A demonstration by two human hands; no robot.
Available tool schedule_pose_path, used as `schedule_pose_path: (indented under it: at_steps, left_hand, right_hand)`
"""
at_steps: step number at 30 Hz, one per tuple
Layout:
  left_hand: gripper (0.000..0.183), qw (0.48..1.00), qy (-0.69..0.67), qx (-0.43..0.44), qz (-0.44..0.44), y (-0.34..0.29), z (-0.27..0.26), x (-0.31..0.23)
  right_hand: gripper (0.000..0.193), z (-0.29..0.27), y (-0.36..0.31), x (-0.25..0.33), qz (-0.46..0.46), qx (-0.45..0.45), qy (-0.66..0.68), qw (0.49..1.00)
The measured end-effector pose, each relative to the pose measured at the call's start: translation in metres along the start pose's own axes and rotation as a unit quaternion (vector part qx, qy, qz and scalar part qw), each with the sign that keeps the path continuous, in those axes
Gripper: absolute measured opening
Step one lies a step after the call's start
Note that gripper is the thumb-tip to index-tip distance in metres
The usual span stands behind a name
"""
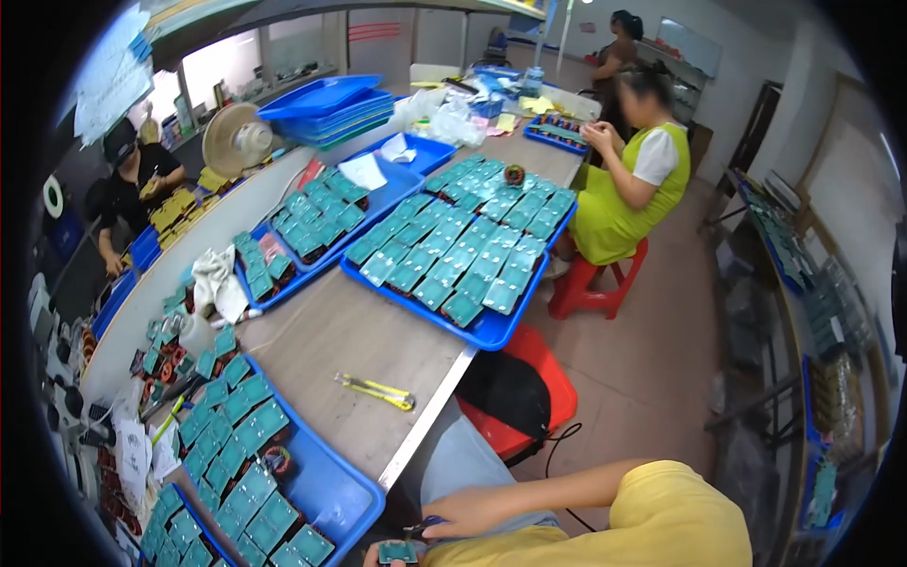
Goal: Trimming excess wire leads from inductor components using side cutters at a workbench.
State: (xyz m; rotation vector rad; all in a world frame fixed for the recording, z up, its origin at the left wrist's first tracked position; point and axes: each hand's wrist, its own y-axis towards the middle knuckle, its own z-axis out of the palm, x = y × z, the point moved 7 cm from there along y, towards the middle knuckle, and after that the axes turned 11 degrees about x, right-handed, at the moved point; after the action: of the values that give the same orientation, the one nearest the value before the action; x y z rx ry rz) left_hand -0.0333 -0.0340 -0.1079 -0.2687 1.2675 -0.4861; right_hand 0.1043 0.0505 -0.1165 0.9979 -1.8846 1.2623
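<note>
At the lower edge, my left hand (pixel 372 558) is partly cut off by the picture's rim, its fingers closed on a small green circuit board (pixel 398 551). Just above the board, my right hand (pixel 468 513) grips a small pair of dark-handled cutters (pixel 427 525), whose jaws reach toward the board; whether they touch it I cannot tell. Both hands are over my lap, beside the blue tray (pixel 348 506) that carries rows of similar green boards (pixel 248 491). One round wound coil (pixel 276 460) lies among them.
A slim yellow hand tool (pixel 378 390) lies on the table (pixel 316 345). Beyond it stands a large blue tray (pixel 491 337) full of green boards. A red stool (pixel 557 378) is by the table edge. A co-worker in yellow-green (pixel 652 180) sits farther along; another person works across the partition.
</note>
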Motion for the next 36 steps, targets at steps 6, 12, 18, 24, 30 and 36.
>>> schedule_pose_path:
  at_steps: [6,12,18,24,30,36]
  left_hand:
    - [0.052,0.991,-0.08,0.082,0.069,0.0,0.028,-0.045]
    - [0.075,0.985,-0.139,0.041,0.095,-0.007,0.035,-0.073]
    - [0.068,0.99,-0.024,0.107,0.09,-0.021,0.038,-0.082]
    - [0.067,0.966,0.193,0.062,0.161,-0.026,0.038,-0.097]
    - [0.067,0.955,0.238,0.045,0.17,-0.027,0.041,-0.103]
    - [0.065,0.944,0.262,0.054,0.193,-0.027,0.044,-0.107]
  right_hand:
    - [0.036,-0.053,-0.065,0.063,-0.069,-0.15,-0.088,0.982]
    - [0.034,-0.062,-0.069,0.103,-0.085,-0.142,-0.194,0.967]
    - [0.04,-0.056,-0.065,0.111,-0.103,-0.153,-0.251,0.95]
    - [0.043,-0.055,-0.067,0.116,-0.1,-0.152,-0.278,0.943]
    - [0.044,-0.058,-0.069,0.116,-0.107,-0.164,-0.286,0.938]
    - [0.041,-0.058,-0.07,0.12,-0.106,-0.164,-0.301,0.933]
